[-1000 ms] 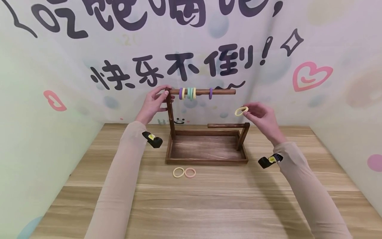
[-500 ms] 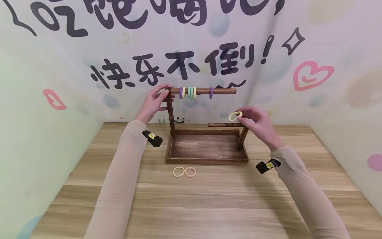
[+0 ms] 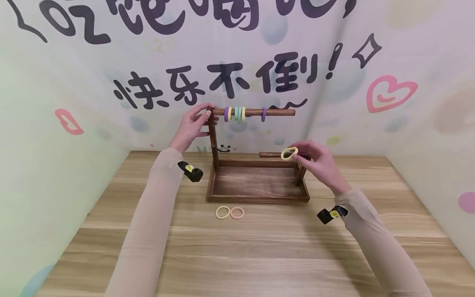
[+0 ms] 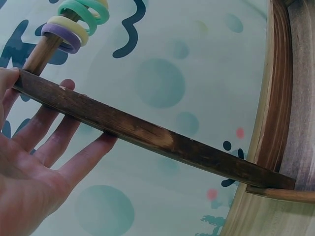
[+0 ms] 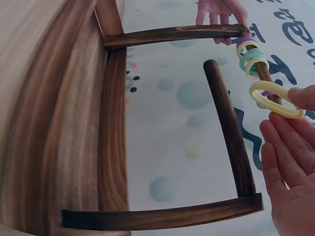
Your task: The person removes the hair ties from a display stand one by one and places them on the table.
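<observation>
At the stand's (image 3: pixel 257 200) three o'clock my right hand (image 3: pixel 317 160) pinches a yellow ring (image 5: pixel 267 87) near the lower bar (image 3: pixel 269 155); at ten my left hand (image 3: pixel 191 130) grips the post (image 3: pixel 213 140). A slack pinch could drop the ring; a careless tilt, jar the bar.

- Left sleeve (image 3: pixel 141 222): long, plain beige, thin-looking cloth, fairly smooth along the forearm, with small creases near the wrist.
- Right sleeve (image 3: pixel 382 243): the same beige, with soft folds behind the cuff.
- Left wrist device (image 3: pixel 195 175): black and blocky, with rounded corners and 1 yellow label (image 3: pixel 189 168) bearing small, unreadable dark print.
- Right wrist device (image 3: pixel 325 216): black too, also with 1 yellow tag (image 3: pixel 335 214).
- Left hand (image 3: pixel 190 128) and right hand (image 3: pixel 316 161): both bare.
</observation>
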Motion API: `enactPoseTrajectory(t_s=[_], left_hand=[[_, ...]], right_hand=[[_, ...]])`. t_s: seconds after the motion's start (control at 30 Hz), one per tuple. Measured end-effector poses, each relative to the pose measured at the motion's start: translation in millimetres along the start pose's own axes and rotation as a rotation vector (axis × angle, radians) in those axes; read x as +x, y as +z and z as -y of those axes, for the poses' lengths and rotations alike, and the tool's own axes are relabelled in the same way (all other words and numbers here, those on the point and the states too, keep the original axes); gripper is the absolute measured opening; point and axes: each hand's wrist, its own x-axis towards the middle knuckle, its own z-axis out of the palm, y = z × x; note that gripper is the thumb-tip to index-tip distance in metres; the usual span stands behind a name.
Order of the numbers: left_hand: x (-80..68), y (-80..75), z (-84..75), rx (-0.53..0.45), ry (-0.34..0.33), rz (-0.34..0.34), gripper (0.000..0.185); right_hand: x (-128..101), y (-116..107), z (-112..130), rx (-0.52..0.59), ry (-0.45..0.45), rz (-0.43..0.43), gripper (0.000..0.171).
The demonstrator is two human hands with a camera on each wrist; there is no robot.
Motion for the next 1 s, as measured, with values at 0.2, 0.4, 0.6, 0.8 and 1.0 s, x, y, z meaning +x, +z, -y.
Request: enactPoseTrajectory(t_s=[0.2, 0.4, 0.6, 0.8, 1.0], left_hand=[[0.1, -1.2, 2.4, -0.003, 0.000, -0.002, 0.031], [0.7, -1.5, 2.1, 0.002, 0.003, -0.005, 0.031], [0.7, -0.8, 1.9, 0.004, 0.009, -0.015, 0.030], [0.5, -0.4, 3.4, -0.008, 0.021, -0.020, 0.026], [0.9, -0.1, 3.3, -0.013, 0.017, -0.013, 0.028]], right_hand=[[-10, 6, 3, -0.039, -0.002, 0.005, 0.025], [-19, 11, 1, -0.087, 0.020, 0.009, 0.026], [-26, 15, -1, -0.080, 0.017, 0.034, 0.027], [-33, 18, -20, -0.050, 0.019, 0.070, 0.027], [-41, 17, -44, -0.023, 0.102, 0.087, 0.027]])
